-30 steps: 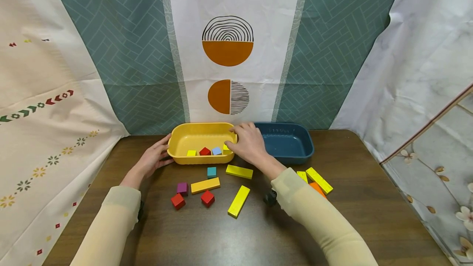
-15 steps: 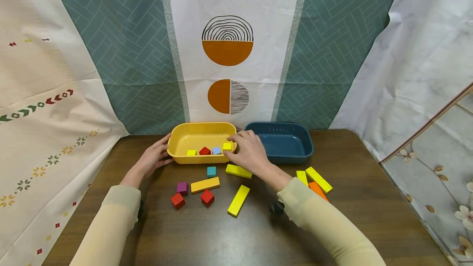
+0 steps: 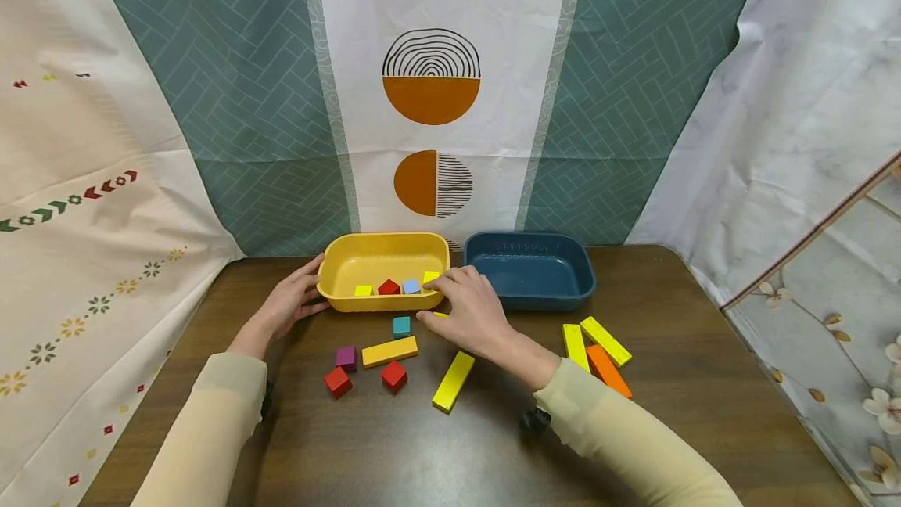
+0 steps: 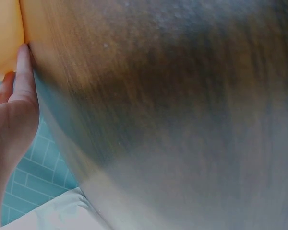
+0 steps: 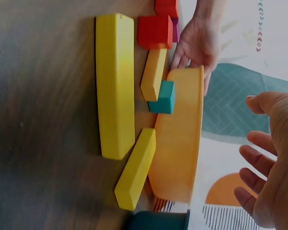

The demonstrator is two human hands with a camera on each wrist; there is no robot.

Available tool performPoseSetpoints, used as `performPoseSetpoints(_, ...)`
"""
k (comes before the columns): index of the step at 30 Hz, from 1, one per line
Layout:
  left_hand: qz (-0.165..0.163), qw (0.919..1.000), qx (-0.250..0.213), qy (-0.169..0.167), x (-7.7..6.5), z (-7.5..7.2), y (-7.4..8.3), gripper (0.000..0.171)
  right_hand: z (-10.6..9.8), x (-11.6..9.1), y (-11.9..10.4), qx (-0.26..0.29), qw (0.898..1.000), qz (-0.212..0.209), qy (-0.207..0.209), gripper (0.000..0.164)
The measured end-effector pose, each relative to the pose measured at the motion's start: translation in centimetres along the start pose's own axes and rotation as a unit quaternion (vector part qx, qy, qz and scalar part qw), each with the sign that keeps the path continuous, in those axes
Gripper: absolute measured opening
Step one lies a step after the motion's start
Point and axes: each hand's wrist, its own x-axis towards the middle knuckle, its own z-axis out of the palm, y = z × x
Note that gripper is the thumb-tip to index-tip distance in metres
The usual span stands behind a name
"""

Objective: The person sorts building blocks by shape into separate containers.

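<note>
My left hand [image 3: 290,305] touches the left end of the yellow tray [image 3: 380,304] with straight fingers; the left wrist view shows a fingertip [image 4: 24,50] against it. My right hand [image 3: 472,311] hangs above the table by the tray's front right corner. In the right wrist view its fingers [image 5: 255,158] are spread and hold nothing. Below it lies a yellow block [image 5: 136,170], mostly hidden by the hand in the head view. Inside the tray sit a yellow cube [image 3: 363,290], a red cube [image 3: 389,288], a light blue cube [image 3: 411,286] and another yellow cube [image 3: 431,277].
A dark blue tray [image 3: 531,272] stands to the right. In front lie a teal cube [image 3: 401,326], an amber block [image 3: 390,352], a purple cube [image 3: 346,358], red cubes [image 3: 394,375] and a yellow block [image 3: 454,382]. Two yellow blocks [image 3: 576,346] and an orange block [image 3: 608,372] lie right.
My right hand has moved off the yellow tray's right end, down and toward me, over the yellow block. The dark blue tray's left end is now uncovered. My left hand stays put.
</note>
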Motion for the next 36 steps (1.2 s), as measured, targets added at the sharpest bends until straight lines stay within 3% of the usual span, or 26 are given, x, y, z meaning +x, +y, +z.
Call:
performPoseSetpoints(11, 0.001, 1.0000, -0.002, -0.002, 0.1, 0.0, -0.1, 0.059, 0.4, -1.7, -1.8, 0.002, 0.999, -0.021, -0.029, 0.041)
performPoseSetpoints(18, 0.002, 1.0000, -0.002, -0.003, 0.0, 0.1, 0.0, 0.059, 1.5, -2.7, -2.6, 0.001, 0.997, -0.027, -0.073, 0.045)
performPoseSetpoints(28, 0.002, 1.0000, 0.001, -0.003, 0.1, 0.0, 0.0, 0.059, 3.6, -3.6, -3.6, -0.053, 0.989, -0.014, -0.138, 0.053)
performPoseSetpoints(36, 0.004, 1.0000, 0.002, -0.007, 0.2, -0.1, 0.0, 0.059, 5.0, -3.8, -4.0, -0.086, 0.985, -0.005, -0.148, 0.056)
